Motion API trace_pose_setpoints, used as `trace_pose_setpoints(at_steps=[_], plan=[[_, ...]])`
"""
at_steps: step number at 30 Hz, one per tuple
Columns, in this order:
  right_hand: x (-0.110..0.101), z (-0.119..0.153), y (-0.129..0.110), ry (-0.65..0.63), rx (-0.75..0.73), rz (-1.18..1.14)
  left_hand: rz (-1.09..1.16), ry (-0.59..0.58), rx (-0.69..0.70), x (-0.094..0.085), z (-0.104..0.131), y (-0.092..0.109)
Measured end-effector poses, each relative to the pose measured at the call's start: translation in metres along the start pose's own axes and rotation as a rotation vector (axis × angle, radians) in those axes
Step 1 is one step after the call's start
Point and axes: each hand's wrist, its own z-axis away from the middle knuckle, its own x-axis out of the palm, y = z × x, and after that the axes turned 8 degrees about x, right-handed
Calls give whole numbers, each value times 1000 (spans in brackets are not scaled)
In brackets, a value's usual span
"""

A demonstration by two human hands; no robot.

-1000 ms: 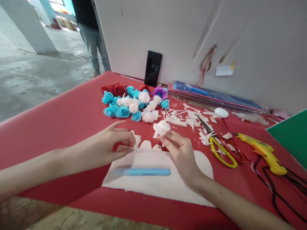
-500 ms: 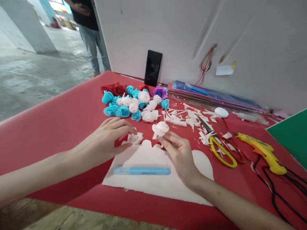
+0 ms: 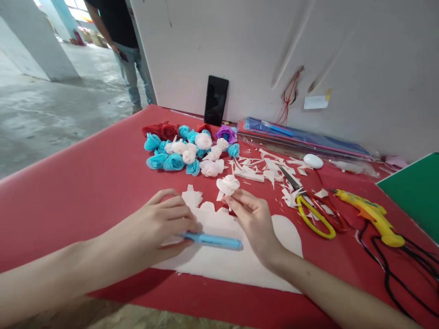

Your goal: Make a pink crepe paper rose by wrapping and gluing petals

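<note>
My right hand [image 3: 254, 224] pinches a white paper flower [image 3: 228, 185] by its base, holding it above the far edge of a cut white sheet [image 3: 233, 269]. At the left end of a light blue marker [image 3: 214, 241], the thumb and fingers of my left hand [image 3: 171, 224] have closed on the barrel. That end is hidden by the fingers. Beneath the marker lies the white sheet, its far edge cut in curves. A small white petal-shaped piece [image 3: 192, 196] rests just beyond my left hand.
Finished flowers [image 3: 173, 162] in blue, white, red and purple cluster at the back. White scraps [image 3: 252, 169], scissors [image 3: 315, 214], a yellow glue gun [image 3: 373, 217] with black cords and a white oval object [image 3: 313, 161] are rightward. A phone [image 3: 216, 100] leans on the wall; a person [image 3: 125, 55] stands behind.
My left hand has come down and nearer from beside the petal-shaped piece to the marker and taken hold of its left end. My right hand keeps the flower almost in place.
</note>
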Motion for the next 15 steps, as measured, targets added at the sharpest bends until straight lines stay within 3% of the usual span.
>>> trace_pose_setpoints(at_steps=[3,8,15], plan=[[0,0,0,8,38,-46,-23,70,-47,-4,-3,-12],[-4,-2,-4,2,78,-189,50,82,-165,-4,-7,-22],[-13,-2,-44,-72,-28,-368,277,185,-277,-20,-33,-5]])
